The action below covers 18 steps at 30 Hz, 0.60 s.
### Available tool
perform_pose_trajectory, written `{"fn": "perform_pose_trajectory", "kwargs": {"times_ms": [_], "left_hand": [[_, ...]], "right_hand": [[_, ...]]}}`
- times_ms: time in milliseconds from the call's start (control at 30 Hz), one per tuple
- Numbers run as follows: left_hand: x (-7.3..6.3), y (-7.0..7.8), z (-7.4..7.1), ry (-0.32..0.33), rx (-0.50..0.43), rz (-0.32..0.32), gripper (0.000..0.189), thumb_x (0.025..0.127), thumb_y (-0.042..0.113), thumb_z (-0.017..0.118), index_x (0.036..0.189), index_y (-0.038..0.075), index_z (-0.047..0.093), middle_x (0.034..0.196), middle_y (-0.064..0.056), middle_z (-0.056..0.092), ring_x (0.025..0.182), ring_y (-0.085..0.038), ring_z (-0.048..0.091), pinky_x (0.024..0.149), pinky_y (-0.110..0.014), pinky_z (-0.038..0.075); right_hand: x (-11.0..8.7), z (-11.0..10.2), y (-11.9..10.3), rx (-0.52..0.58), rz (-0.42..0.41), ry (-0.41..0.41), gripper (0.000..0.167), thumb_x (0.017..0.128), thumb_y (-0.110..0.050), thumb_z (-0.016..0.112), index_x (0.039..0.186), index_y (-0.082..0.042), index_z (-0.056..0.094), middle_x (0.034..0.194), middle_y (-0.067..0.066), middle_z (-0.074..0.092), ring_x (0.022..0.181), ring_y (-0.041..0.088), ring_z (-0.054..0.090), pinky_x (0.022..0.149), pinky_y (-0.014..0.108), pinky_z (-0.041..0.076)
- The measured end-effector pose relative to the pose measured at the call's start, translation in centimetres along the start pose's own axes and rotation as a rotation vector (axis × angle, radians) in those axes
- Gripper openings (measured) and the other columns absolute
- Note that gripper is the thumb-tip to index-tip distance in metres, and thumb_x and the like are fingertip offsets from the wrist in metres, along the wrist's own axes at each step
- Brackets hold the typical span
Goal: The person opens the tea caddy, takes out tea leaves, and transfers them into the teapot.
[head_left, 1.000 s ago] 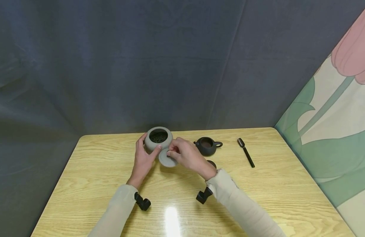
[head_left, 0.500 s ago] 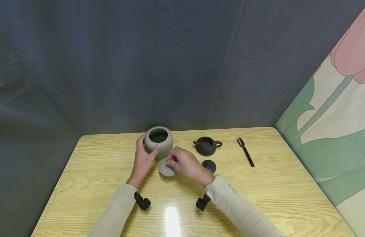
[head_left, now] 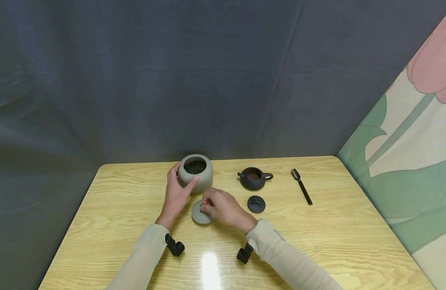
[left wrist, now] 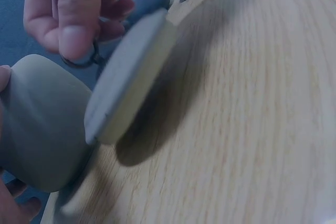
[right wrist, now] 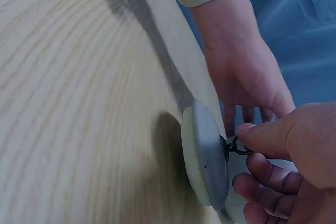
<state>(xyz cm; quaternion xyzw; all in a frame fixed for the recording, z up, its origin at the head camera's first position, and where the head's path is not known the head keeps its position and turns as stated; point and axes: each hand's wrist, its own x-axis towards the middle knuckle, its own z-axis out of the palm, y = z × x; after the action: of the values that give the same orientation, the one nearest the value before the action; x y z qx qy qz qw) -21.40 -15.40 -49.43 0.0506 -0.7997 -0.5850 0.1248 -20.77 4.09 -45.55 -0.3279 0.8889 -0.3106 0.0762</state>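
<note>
A round grey jar [head_left: 200, 182] stands near the table's back edge, with dark tea leaves [head_left: 195, 167] inside it. My left hand [head_left: 176, 196] grips its left side, thumb on the front and fingers round the far side. In front of the jar my right hand [head_left: 224, 207] pinches the ring on top of the grey lid [head_left: 200, 214]. The left wrist view shows this lid [left wrist: 126, 77] tilted close over the table, its shadow beside it. From the right wrist, thumb and forefinger show at the dark ring [right wrist: 241, 148], with a pale layer under the lid.
Right of the jar stands a small dark teapot [head_left: 252, 183] without its lid, its handle to the right. The dark teapot lid [head_left: 256, 204] lies in front of it. A black tea scoop [head_left: 301, 187] lies farther right. A dark curtain [head_left: 208, 80] hangs behind the table.
My right hand has brought the grey lid toward the near side, away from the jar and slightly left. The teapot lid has come into full view. The left hand stays on the jar.
</note>
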Motion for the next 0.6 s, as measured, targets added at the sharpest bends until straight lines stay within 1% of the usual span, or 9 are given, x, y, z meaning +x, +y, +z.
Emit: {"fn": "perform_pose_trajectory", "kwargs": {"times_ms": [167, 333, 600], "left_hand": [[0.0, 0.1, 0.0, -0.002, 0.006, -0.002, 0.088, 0.097, 0.054, 0.075, 0.167, 0.028, 0.028, 0.172, -0.005, 0.026, 0.160, -0.027, 0.031, 0.128, -0.058, 0.033], [0.0, 0.2, 0.1, -0.001, 0.004, -0.002, 0.087, 0.097, 0.055, 0.074, 0.166, 0.028, 0.029, 0.172, -0.004, 0.027, 0.160, -0.026, 0.032, 0.128, -0.057, 0.033], [0.0, 0.1, 0.0, 0.001, 0.017, -0.007, 0.089, 0.097, 0.053, 0.075, 0.167, 0.027, 0.027, 0.173, -0.005, 0.026, 0.160, -0.028, 0.031, 0.128, -0.058, 0.033]], "right_hand": [[0.0, 0.6, 0.0, -0.006, -0.008, -0.011, 0.015, 0.101, -0.019, 0.075, 0.088, -0.018, 0.068, 0.087, -0.005, 0.062, 0.074, 0.007, 0.052, 0.067, 0.024, 0.043], [0.0, 1.0, 0.1, -0.012, -0.007, -0.016, 0.016, 0.101, -0.020, 0.076, 0.087, -0.020, 0.068, 0.085, -0.006, 0.060, 0.072, 0.007, 0.051, 0.064, 0.023, 0.042], [-0.1, 1.3, 0.1, -0.024, 0.001, -0.016, 0.016, 0.100, -0.022, 0.077, 0.087, -0.020, 0.068, 0.084, -0.007, 0.059, 0.071, 0.005, 0.050, 0.063, 0.021, 0.042]]}}
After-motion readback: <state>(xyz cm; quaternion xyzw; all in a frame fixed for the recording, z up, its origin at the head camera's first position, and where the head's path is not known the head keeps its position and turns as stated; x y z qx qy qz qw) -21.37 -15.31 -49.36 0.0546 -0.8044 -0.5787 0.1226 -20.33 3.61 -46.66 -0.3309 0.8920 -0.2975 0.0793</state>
